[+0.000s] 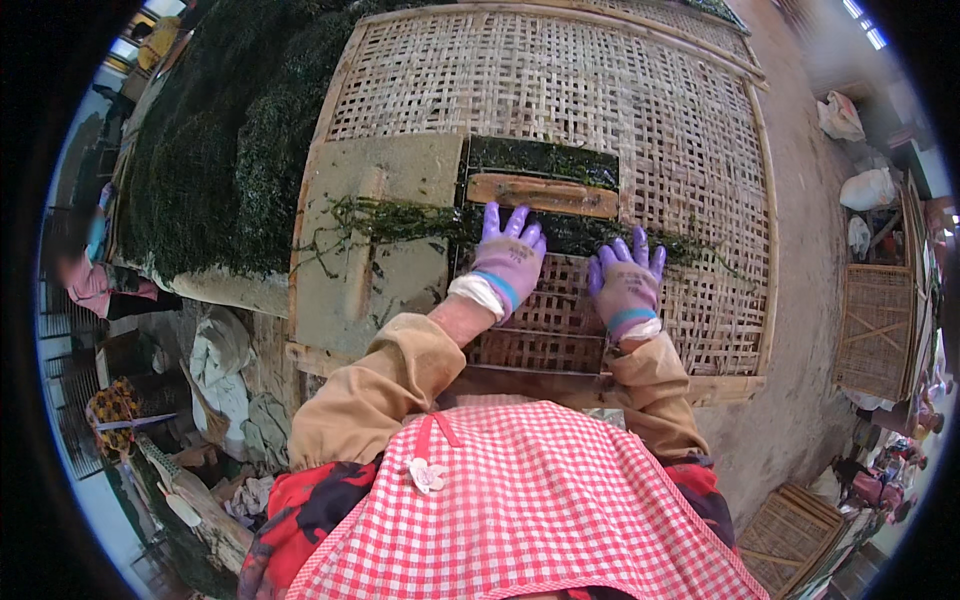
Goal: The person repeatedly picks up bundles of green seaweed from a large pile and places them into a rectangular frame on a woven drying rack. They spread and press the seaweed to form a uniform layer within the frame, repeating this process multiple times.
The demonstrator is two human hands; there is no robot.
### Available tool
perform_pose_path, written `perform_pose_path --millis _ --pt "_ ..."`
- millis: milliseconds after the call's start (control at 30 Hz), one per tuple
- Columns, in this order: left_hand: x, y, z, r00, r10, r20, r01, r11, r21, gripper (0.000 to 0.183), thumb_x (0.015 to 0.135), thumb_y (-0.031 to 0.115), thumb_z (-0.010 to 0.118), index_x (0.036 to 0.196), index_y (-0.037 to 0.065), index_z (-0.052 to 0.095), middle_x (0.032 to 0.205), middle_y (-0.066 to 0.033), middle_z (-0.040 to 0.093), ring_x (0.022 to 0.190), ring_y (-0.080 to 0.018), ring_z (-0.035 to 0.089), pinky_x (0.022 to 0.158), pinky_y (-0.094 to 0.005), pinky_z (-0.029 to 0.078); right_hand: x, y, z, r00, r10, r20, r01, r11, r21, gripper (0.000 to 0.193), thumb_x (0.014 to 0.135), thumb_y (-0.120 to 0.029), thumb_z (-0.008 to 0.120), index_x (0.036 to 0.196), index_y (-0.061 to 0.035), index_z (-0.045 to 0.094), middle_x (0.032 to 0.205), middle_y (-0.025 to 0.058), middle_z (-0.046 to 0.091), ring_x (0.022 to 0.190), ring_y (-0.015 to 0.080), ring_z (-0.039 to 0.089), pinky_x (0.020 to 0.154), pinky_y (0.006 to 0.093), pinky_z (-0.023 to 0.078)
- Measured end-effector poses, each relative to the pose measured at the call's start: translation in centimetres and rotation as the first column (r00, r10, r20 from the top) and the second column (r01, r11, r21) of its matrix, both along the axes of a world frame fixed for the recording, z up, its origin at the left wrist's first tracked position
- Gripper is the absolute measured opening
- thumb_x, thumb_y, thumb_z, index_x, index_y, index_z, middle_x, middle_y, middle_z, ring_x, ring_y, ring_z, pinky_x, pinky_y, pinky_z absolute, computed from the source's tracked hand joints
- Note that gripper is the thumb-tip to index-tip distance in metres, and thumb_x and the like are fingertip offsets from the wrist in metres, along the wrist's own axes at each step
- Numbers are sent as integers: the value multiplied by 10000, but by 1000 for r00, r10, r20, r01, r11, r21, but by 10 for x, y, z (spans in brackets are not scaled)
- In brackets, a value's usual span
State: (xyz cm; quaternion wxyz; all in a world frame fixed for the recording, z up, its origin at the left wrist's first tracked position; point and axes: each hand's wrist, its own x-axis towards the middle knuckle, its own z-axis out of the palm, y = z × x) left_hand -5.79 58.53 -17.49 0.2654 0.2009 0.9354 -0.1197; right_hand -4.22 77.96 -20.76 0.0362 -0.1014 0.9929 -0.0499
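Observation:
My left hand (pixel 508 258), in a purple-tipped glove, lies on dark green seaweed (pixel 572 236) with its fingers spread. Just to its right, my gloved right hand (pixel 628 284) rests at the right end of the same strip, fingers apart. The wet strands fill part of a rectangular metal-edged frame and trail out past both sides. Directly beyond my fingers sits a long wooden bar (pixel 545 194) spanning the frame, with more seaweed (pixel 540 158) behind it. Left of the frame lies a flat greyish board (pixel 415 165) with a raised handle (pixel 360 265), strewn with loose strands. Neither hand grips anything.
Everything rests on a large woven bamboo rack (pixel 690 170). A tall heap of dark seaweed (pixel 250 130) stands at the left. White sacks (pixel 870 188) and a bamboo rack (pixel 873 322) are at the right; another person (pixel 105 280) is at the far left.

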Motion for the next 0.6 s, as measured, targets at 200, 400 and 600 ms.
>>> perform_pose_path --millis 200,400,600 --pt "-1 23 -20 923 -27 -383 227 842 489 520 954 218 421 1472 187 450 1558 -35 407 1494 -254 252 1208 -582 99 5 -7 -2 994 108 -19 -108 994 -12 475 927 -369 544 1363 -178 552 1481 54 482 1461 341 300 1194 607 125" --pt "-3 35 -48 935 -116 -336 228 921 317 494 972 262 402 1454 177 468 1571 -23 388 1494 -240 251 1213 -577 92 -17 25 17 993 -10 -115 -61 802 -594 248 865 -205 688 1111 -172 697 1193 93 658 1236 326 545 1077 473 386" --pt "1 35 -44 965 -57 -257 143 933 329 494 971 248 399 1458 196 460 1590 -18 356 1506 -239 221 1214 -580 73 -23 12 71 897 -39 -441 -229 812 -536 224 865 -96 687 1087 -117 697 1161 104 684 1184 347 587 1068 467 414"
